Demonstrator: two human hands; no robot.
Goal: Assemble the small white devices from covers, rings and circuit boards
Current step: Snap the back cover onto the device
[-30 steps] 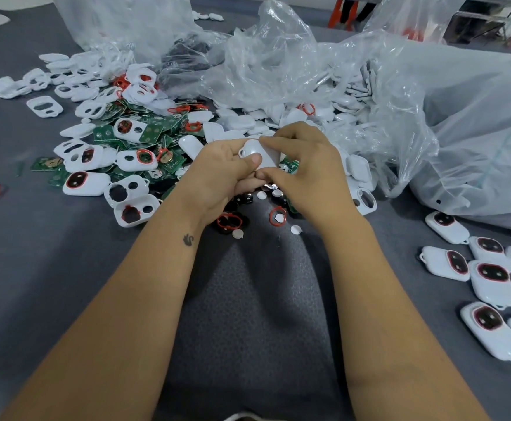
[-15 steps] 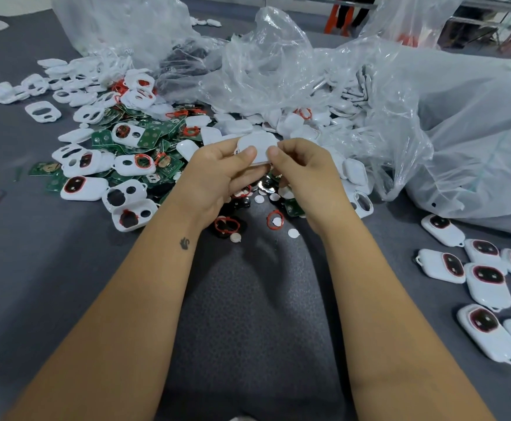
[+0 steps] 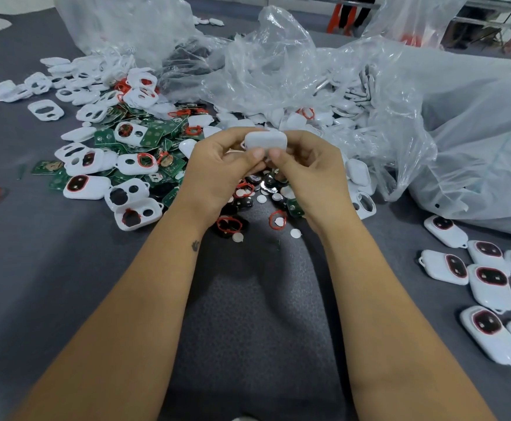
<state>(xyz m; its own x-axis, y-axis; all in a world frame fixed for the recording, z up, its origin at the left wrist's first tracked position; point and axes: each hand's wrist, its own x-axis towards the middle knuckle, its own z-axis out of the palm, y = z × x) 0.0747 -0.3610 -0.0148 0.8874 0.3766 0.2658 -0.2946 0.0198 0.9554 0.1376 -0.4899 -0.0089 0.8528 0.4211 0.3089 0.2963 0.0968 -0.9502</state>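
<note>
A small white device (image 3: pixel 265 140) is being held up above the grey surface, pinched between the left hand (image 3: pixel 217 171) and the right hand (image 3: pixel 311 174) with its smooth back facing the camera. White covers (image 3: pixel 132 196) with cut-out holes, green circuit boards (image 3: pixel 157 133) and red rings (image 3: pixel 277 219) are lying heaped just beyond and to the left. Finished white devices (image 3: pixel 491 282) with red-ringed dark windows are lying face up at the right.

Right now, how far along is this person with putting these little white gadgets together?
Early days, it seems. A small batch of finished devices lies at the right. Both hands, left hand and right hand, hold one white device. Left to do: the heap of loose covers, red rings and green circuit boards, plus more in the plastic bags.
</note>
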